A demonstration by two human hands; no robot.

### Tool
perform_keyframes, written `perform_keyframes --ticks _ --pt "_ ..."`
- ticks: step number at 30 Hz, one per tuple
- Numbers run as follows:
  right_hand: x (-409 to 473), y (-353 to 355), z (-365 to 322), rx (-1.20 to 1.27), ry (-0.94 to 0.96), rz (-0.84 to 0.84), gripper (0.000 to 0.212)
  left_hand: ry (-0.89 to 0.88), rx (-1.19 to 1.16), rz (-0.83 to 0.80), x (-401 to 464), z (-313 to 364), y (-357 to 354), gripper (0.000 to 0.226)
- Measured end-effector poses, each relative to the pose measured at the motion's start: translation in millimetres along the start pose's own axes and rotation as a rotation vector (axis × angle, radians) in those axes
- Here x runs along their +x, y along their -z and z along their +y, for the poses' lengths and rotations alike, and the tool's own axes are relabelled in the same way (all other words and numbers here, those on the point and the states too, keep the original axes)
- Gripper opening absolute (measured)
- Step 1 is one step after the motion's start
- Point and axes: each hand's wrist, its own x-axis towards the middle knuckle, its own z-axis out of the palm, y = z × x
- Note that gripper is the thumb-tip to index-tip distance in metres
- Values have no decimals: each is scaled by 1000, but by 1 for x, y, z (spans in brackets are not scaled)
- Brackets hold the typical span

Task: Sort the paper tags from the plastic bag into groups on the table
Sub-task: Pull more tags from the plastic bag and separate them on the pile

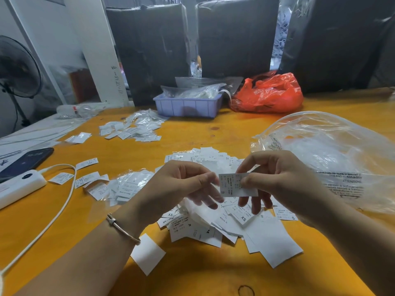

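Bare forearms, sleeveless in view; a thin metal bangle [123, 229] on the left wrist.

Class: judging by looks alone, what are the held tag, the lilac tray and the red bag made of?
Held tag: probably matte white paper; flat, printed, crisp-edged.
Lilac tray: seemingly rigid moulded plastic; ribbed walls.
Red bag: thin glossy plastic film; crinkled, shiny.

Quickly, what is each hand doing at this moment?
Left hand: pinches the left edge of the paper tag.
Right hand: pinches the same tag's right side.
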Motion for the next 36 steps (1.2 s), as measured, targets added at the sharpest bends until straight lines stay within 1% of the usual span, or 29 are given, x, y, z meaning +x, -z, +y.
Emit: perform_keyframes --ticks 4,7,9,13,16,18,20,23,26,29,33,36 --pt "0 1 0 41 -53 -49 13 18 30 -17 0 -1 -2 23" --pt "1 2 0 36 -53 -62 11 9 39 -28 1 -2 -2 24" --pt "0 1 1 33 -60 -99 10 3 40 -34 0 -1 -2 22" --pt "0 -3 3 32 -39 -166 14 17 28 -31 1 -2 -3 15" --pt "0 -5 5 -21 -8 -183 17 37 40 -43 2 -2 -3 17" --pt "0 -6 5 -33 36 -132 21 37 29 -47 2 -1 -3 19" --pt "1 -4 4 -4 97 -32 25 32 12 -38 1 0 -2 21" --pt "1 -3 3 43 177 92 24 34 16 -44 1 0 -2 25" --pt "0 -5 3 29 213 123 15 50 40 -56 1 0 -2 25" --pt "0 -9 5 22 238 120 14 60 26 -44 1 0 -3 19" --pt "-3 -12 5 -62 321 210 16 65 6 -34 1 1 -3 28" --pt "-4 -13 5 -107 312 206 14 55 -6 -7 1 1 -5 28"
